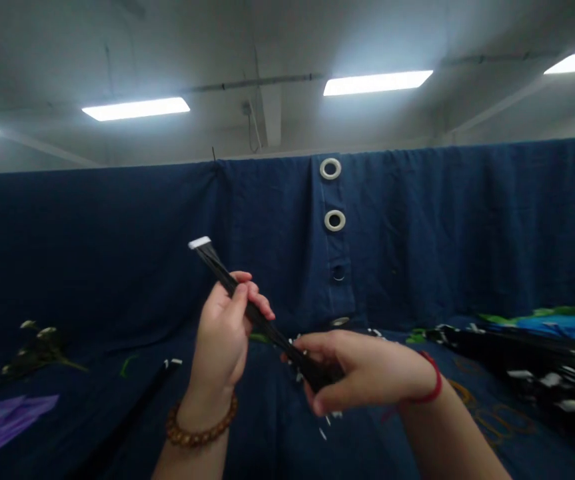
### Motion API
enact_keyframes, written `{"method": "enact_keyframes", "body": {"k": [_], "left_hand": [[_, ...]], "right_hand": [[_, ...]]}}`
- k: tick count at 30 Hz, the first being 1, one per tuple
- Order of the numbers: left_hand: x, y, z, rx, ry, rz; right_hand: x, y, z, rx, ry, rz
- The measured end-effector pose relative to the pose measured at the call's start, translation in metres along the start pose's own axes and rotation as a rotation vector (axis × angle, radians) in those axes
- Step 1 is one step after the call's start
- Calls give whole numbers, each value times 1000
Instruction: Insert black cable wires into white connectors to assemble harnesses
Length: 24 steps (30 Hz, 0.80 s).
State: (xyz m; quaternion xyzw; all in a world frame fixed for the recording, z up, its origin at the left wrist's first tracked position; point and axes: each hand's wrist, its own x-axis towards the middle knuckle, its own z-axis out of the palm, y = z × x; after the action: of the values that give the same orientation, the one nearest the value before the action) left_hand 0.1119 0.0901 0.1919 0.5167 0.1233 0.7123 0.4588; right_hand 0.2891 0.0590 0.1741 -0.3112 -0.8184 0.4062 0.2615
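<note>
Navy curtain (397,227), left hand (220,340), right hand (357,370), fingers (240,300) grasping one black wire bundle (262,317)

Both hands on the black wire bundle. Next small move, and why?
Probably draw the right hand down the black wire bundle, away from the left hand, to straighten the strands: the left hand pinches it midway, the white connector stands free above, and white tips show around the right hand.

2 hands (220,340), 1 black wire bundle (262,321) with 1 white connector end (200,243), 1 beaded bracelet (200,427), 1 red string bracelet (430,383), 1 blue curtain (117,253), 2 white curtain grommets (330,169), 4 ceiling lights (136,109)
</note>
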Motion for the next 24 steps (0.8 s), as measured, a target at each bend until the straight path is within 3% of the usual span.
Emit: {"method": "enact_keyframes", "body": {"k": [2,4,7,12,18,24], "left_hand": [[9,5,-15,-55,124,141],[17,12,-28,-67,212,211],[20,20,-38,-70,230,232],[14,22,-32,-166,176,284],[12,25,-30,-378,250,298],[9,23,-27,-340,272,374]], "right_hand": [[0,7,-8,-42,-16,31],[6,9,-9,-59,75,23],[16,6,-2,-77,213,-18],[21,6,6,-171,282,-48],[13,7,4,-194,411,-68],[17,-5,10,-127,433,-58]]}}
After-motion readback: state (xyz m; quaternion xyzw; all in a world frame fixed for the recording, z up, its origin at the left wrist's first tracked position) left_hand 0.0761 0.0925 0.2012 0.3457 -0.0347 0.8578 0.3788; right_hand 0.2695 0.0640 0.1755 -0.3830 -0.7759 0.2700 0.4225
